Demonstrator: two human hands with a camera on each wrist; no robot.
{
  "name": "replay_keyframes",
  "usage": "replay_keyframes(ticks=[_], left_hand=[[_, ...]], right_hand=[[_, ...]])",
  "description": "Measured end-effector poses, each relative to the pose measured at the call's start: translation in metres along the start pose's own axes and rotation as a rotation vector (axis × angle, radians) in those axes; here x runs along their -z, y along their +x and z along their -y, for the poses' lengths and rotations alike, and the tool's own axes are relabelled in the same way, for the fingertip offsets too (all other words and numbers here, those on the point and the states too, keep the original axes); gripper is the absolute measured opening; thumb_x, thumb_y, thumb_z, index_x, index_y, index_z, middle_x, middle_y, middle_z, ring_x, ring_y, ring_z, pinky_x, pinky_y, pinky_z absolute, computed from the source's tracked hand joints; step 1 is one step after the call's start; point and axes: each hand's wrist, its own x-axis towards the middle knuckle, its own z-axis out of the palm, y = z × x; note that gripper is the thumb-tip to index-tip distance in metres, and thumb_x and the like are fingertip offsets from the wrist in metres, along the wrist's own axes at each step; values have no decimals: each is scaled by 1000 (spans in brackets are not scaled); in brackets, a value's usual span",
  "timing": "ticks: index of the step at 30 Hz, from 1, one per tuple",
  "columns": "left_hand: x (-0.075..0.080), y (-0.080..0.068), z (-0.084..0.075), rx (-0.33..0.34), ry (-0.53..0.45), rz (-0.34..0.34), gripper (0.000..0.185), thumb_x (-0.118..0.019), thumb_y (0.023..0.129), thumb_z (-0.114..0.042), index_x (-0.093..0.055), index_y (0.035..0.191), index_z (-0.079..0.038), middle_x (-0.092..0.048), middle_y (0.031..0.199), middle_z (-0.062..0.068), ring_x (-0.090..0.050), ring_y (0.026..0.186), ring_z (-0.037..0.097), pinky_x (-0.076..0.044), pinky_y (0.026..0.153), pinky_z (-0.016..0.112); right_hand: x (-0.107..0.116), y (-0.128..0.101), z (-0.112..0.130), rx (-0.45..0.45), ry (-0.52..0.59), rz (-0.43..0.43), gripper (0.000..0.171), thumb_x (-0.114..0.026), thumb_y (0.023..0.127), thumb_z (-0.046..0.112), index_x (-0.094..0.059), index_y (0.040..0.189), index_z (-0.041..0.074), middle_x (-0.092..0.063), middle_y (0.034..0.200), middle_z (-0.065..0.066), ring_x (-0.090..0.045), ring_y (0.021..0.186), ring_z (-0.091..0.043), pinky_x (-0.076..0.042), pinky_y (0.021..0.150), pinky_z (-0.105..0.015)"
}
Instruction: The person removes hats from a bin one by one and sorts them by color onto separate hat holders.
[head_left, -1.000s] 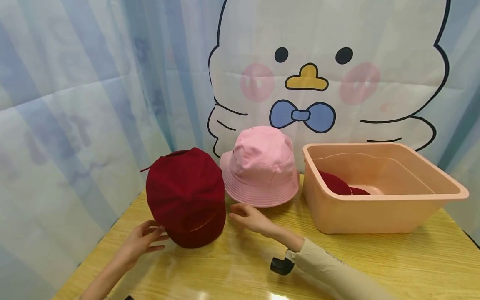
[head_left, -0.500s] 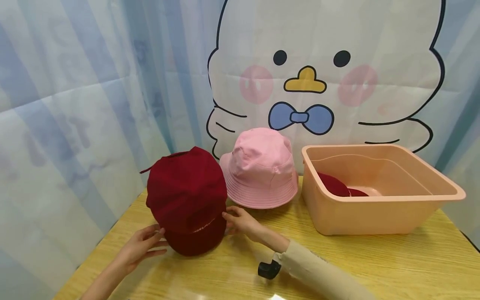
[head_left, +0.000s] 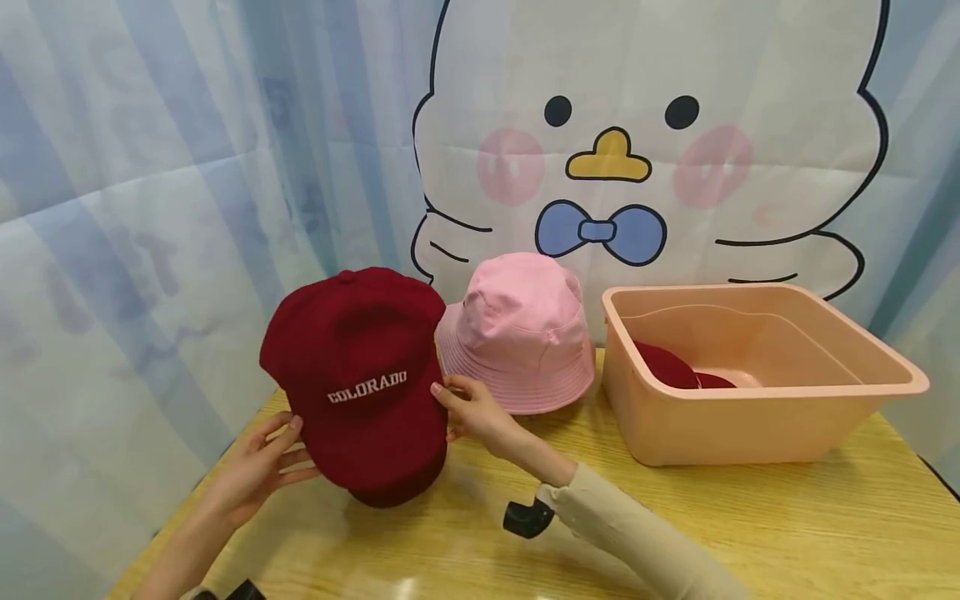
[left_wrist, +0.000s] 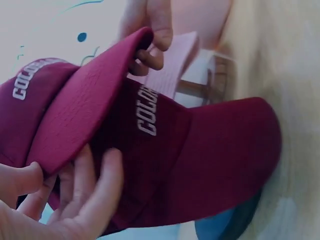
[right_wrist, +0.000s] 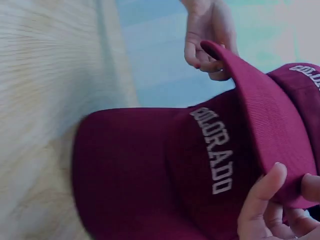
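A dark red baseball cap [head_left: 352,329] with white COLORADO lettering tilts forward over a second red baseball cap, whose brim [head_left: 401,492] shows beneath it. My left hand [head_left: 258,467] grips the upper cap's brim at its left edge, thumb above and fingers below. At the right edge my right hand [head_left: 483,412] pinches the same brim. In the left wrist view the lower cap [left_wrist: 230,160] bears the same lettering and its brim points toward the table. The right wrist view shows a gap between the upper brim [right_wrist: 270,120] and the lower cap's front. What supports the lower cap is hidden.
A pink bucket hat [head_left: 525,325] stands close behind the caps, a brown stand [left_wrist: 217,80] partly showing under it. On the right, a peach plastic bin [head_left: 750,425] holds a dark red item [head_left: 667,367]. A printed curtain [head_left: 187,208] backs the wooden table [head_left: 660,525].
My right hand has come in to the cap's brim. Both hands have raised and tilted the upper cap, so its lettering now faces me and the lower brim shows beneath.
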Motion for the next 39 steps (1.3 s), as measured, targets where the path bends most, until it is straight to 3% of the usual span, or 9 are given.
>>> replay_keyframes(ticks=[3, 6, 10, 15, 21, 26, 32, 36, 39], left_hand=[[-4, 4, -1, 49, -24, -83, 18, -36, 96, -27, -54, 99, -27, -62, 88, -11, -65, 82, 7, -53, 71, 27], [-8, 6, 5, 163, -57, -168, 16, -39, 95, -31, -54, 89, -26, -63, 81, -12, -64, 75, 4, -52, 66, 21], [-9, 4, 15, 269, -84, -197, 17, -41, 94, -33, -51, 83, -25, -63, 78, -12, -63, 70, 3, -51, 62, 18], [-6, 4, 21, 287, -93, -193, 15, -42, 93, -35, -49, 85, -24, -62, 79, -11, -63, 71, 3, -52, 63, 19], [-5, 5, 25, 295, 9, -248, 16, -43, 92, -38, -45, 95, -22, -60, 82, -12, -62, 76, 4, -52, 71, 24], [-4, -3, 21, 221, 93, -303, 12, -44, 94, -29, -45, 100, -19, -58, 86, -10, -64, 78, 7, -53, 74, 31], [-6, -16, 0, 18, 225, -409, 14, -44, 94, -19, -55, 90, -26, -53, 81, -9, -61, 69, 5, -54, 62, 26], [-14, -16, -27, -87, 247, -322, 14, -43, 94, -19, -56, 95, -24, -57, 82, -9, -62, 71, 7, -53, 61, 27], [-28, -8, -52, -106, 291, -228, 14, -43, 94, -22, -55, 101, -18, -58, 86, -7, -62, 74, 10, -53, 62, 28]], right_hand=[[-1, 3, 4, -2, 42, -26, 18, -48, 91, 21, -51, 87, 4, -48, 64, 5, -44, 49, -6, -41, 44, -21], [-2, 3, 2, -67, 73, -42, 18, -48, 91, 21, -49, 76, 9, -42, 53, 7, -38, 43, -4, -38, 42, -19], [-2, 1, -7, -178, 55, -44, 18, -48, 90, 24, -49, 76, 12, -40, 48, 7, -37, 41, -4, -36, 40, -17], [-3, 1, -14, -199, 15, -62, 18, -50, 89, 25, -50, 77, 11, -35, 47, 7, -32, 40, -3, -33, 39, -16], [-2, 1, -12, -206, -73, -76, 24, -51, 90, 26, -56, 90, 3, -51, 61, 5, -49, 52, -4, -43, 43, -19], [8, -8, -6, -199, -142, -19, 34, -48, 92, 24, -54, 105, -6, -61, 85, -7, -62, 73, -16, -53, 58, -29], [37, -39, 15, -104, -233, 50, 38, -43, 93, 19, -48, 116, -11, -59, 106, -27, -63, 91, -33, -54, 62, -32], [65, -65, 39, 10, -329, 47, 40, -42, 94, 18, -44, 121, -12, -57, 107, -29, -63, 90, -31, -54, 65, -34], [88, -84, 56, 65, -388, 19, 42, -43, 94, 19, -42, 123, -11, -55, 110, -32, -63, 90, -29, -54, 67, -34]])
